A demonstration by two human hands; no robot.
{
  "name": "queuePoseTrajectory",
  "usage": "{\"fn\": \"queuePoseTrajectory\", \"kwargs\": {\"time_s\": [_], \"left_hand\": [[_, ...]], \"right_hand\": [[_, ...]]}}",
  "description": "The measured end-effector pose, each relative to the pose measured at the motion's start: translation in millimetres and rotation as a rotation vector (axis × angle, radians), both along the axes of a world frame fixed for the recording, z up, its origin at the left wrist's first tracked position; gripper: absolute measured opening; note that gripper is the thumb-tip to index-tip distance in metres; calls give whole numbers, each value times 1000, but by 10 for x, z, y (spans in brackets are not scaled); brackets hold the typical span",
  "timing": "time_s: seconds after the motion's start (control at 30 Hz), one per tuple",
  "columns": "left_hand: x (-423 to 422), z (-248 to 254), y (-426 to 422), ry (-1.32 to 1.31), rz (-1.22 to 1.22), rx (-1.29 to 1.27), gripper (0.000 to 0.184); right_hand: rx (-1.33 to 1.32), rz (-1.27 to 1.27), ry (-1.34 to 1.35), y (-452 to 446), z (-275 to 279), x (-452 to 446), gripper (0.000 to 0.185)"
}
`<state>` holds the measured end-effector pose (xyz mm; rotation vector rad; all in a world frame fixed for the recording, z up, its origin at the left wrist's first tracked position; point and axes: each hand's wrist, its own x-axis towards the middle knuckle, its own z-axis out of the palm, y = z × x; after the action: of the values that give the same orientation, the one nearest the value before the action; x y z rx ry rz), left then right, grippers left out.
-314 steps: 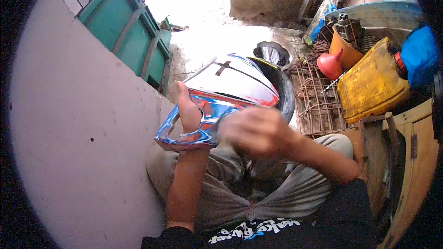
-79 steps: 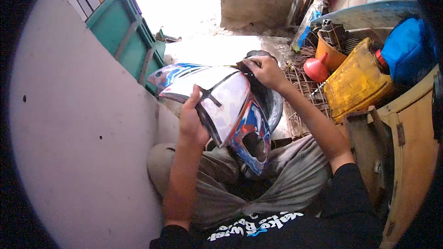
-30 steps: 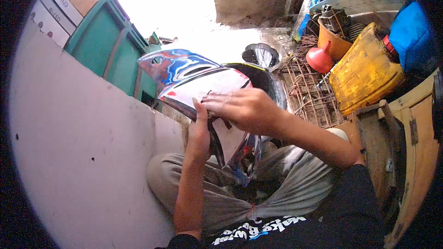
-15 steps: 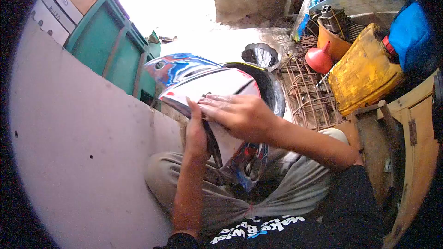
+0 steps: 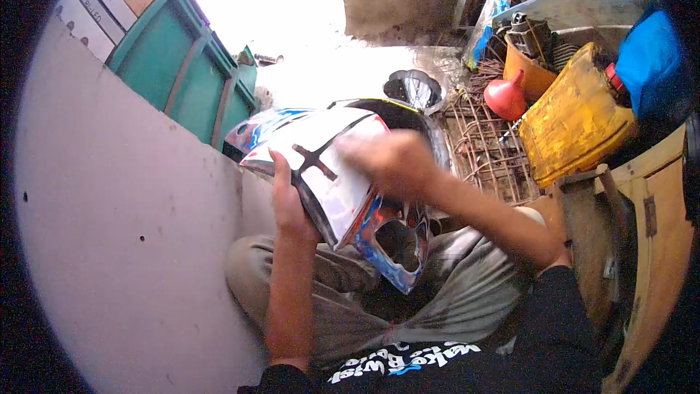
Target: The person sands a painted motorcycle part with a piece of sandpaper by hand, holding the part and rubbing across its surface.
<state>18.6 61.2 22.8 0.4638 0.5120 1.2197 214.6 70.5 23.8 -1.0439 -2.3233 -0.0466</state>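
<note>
A glossy motorcycle fairing (image 5: 288, 133), white with blue, red and black graphics, rests tilted over my lap. A dark cross-shaped mark or slot shows on its white face. Along its near left edge, my left hand (image 5: 293, 211) grips it, thumb on the upper face and the other fingers out of sight underneath. My right hand (image 5: 394, 164) is over the right part of the white face, smeared by motion; its fingertips are not clear, and whether it holds anything cannot be made out. The lower end of the fairing has a large opening with a blue-red rim.
A pale wall (image 5: 124, 197) stands close on my left, with a green panel (image 5: 157, 58) beyond it. Ahead lies a dark scalloped bowl (image 5: 413, 89). To the right are a rusty wire grid (image 5: 496, 146), a red funnel (image 5: 505, 96), a yellow jerrycan (image 5: 580, 120) and a wooden frame (image 5: 660, 226).
My right hand has moved right across the fairing, uncovering the dark cross mark. The fairing has turned so its lower opening shows more. My left hand has shifted slightly left.
</note>
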Motion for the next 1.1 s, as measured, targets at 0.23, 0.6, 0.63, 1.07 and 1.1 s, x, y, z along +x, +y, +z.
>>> {"fn": "queuePoseTrajectory", "kwargs": {"time_s": [0.23, 0.6, 0.63, 1.07, 1.1], "left_hand": [[-38, 17, 5, 82, 98, -16, 65], [-135, 27, 55, 141, 172, -41, 61], [-126, 41, 60, 142, 175, -48, 61], [-167, 93, 23, -77, 117, -98, 54], [-159, 126, 6, -81, 102, -82, 56]], "right_hand": [[-105, 6, -162, 135, 295, 199, 23], [-61, 202, -269, 6, 308, 162, 21], [179, 367, -49, -122, 203, -22, 20], [245, 380, -41, -68, 200, 5, 14], [143, 248, -107, 114, 216, 196, 12]]}}
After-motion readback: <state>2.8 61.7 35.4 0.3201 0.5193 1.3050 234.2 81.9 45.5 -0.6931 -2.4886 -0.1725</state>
